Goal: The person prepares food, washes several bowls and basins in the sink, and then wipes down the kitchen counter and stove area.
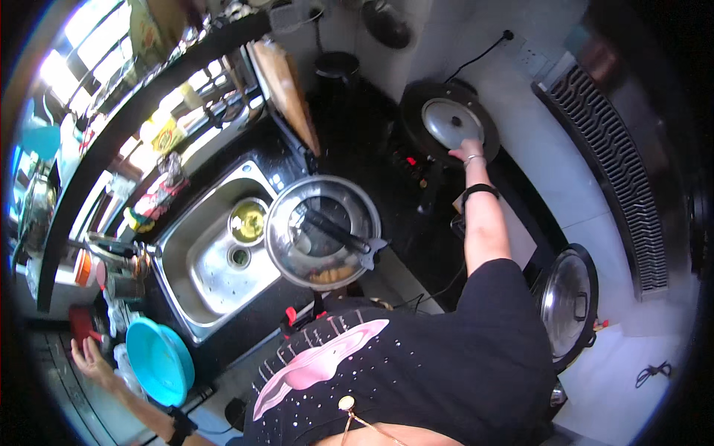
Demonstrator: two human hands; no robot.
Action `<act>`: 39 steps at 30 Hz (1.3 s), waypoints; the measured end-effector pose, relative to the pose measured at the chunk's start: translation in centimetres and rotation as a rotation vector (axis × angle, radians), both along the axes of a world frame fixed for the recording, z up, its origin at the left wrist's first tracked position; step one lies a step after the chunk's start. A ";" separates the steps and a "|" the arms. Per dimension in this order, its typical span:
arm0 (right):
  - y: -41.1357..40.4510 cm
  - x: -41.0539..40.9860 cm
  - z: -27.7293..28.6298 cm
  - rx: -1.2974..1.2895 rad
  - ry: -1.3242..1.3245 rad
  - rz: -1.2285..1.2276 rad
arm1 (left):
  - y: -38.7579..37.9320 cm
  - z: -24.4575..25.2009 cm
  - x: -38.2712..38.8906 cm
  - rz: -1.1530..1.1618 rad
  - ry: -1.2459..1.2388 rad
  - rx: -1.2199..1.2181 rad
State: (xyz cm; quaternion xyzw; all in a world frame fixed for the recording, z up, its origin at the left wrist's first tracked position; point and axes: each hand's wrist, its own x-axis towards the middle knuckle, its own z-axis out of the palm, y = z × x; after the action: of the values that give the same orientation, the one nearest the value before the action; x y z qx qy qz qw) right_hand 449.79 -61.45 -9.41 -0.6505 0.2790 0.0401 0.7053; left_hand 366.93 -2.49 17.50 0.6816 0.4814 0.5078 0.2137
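Observation:
My right hand (pixel 468 150) rests at the near edge of a glass lid (pixel 449 117) with a dark knob, which lies inside a dark pan (pixel 413 125) on the cooktop; whether the fingers grip the rim cannot be told. Off to the far left, my left hand (pixel 92 362) is raised with fingers apart and holds nothing, beside a turquoise plastic basin (pixel 153 357). A metal bowl (pixel 322 184) stands at the right edge of the steel sink (pixel 206 279), with a black-handled tool (pixel 340 231) lying across it.
In the sink stands a small bowl of yellowish liquid (pixel 248 221). A wooden cutting board (pixel 287 92) leans behind the counter. A red display (pixel 411 161) glows on the cooktop. A large lidded pan (pixel 569 304) is at the right, below a vent grille (pixel 619 184). Crowded shelves line the window.

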 end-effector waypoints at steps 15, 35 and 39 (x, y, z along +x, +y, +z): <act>17.6 -34.7 3.2 -1.183 -0.724 1.498 | -18.6 -12.6 17.5 -0.374 -0.246 -0.452; 11.2 -29.7 26.4 -0.142 -0.612 1.061 | -19.7 -15.6 21.1 -0.561 0.036 -0.407; 7.5 -23.9 26.9 -0.370 -0.658 0.893 | -20.3 -15.6 21.0 -0.513 0.121 -0.368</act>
State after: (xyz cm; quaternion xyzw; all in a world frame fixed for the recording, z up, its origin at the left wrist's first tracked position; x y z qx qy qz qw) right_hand 425.90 -53.98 17.49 -0.7957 -0.2536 0.0802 0.5442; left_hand 387.95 -22.75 1.93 0.7595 0.3896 0.3005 0.4255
